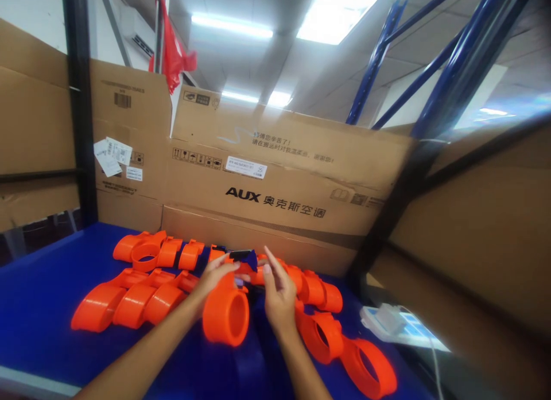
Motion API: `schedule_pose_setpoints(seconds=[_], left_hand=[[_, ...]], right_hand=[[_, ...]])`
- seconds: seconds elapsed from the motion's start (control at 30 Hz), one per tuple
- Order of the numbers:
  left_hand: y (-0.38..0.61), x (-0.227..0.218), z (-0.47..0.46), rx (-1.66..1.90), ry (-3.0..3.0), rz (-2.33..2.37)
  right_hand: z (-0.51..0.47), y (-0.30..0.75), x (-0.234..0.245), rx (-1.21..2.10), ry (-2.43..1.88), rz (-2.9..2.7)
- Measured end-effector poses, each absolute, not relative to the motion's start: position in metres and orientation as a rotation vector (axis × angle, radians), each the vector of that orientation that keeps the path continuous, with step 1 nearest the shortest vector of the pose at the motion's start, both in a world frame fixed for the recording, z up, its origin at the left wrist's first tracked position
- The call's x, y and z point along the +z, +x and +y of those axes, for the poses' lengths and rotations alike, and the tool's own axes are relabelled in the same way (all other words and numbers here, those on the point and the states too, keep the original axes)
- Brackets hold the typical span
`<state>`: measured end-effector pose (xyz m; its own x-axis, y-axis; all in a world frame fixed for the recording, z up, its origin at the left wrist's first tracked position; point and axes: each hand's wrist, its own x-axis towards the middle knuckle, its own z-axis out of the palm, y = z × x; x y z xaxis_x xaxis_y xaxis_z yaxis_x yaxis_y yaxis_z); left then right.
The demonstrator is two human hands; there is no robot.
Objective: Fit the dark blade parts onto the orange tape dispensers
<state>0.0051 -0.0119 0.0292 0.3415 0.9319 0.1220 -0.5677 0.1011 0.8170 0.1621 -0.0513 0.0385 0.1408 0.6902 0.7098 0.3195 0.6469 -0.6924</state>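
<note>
Below bright ceiling lights (338, 15), orange rings (133, 306) line a blue tabletop (41, 288) before cardboard (202, 187); left hand (216, 274) grips another ring (213, 321); right hand (279, 294), half-open, beside it.

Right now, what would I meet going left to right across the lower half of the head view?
Front row's leftmost curved orange plastic ring, bare left hand, bare right hand, back row's rightmost curved orange plastic ring, white plastic power strip.

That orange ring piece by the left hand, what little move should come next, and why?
Perhaps pinch the dark part with the right hand, because its thumb and index finger are spread close beside it, while the left hand seems to hold the orange ring piece.
</note>
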Motion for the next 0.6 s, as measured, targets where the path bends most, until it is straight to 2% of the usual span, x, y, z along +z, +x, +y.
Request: schedule_pose_setpoints(seconds=[0.1, 0.2, 0.43, 0.6], left_hand=[[0.007, 0.031, -0.018, 1.038, 0.956, 0.412], [0.006, 0.031, -0.026, 0.910, 0.997, 0.347], [-0.001, 0.033, -0.034, 0.844, 1.106, 0.268], [0.002, 0.033, -0.030, 0.955, 1.177, 0.393]], right_hand=[[-0.050, 0.163, 0.043, 0.708, -0.838, -1.356], [-0.050, 0.164, 0.046, 0.942, -0.781, -1.362], [-0.046, 0.161, 0.041, 0.966, -0.819, -1.304], [-0.046, 0.148, 0.042, 0.955, -0.860, -1.305]])
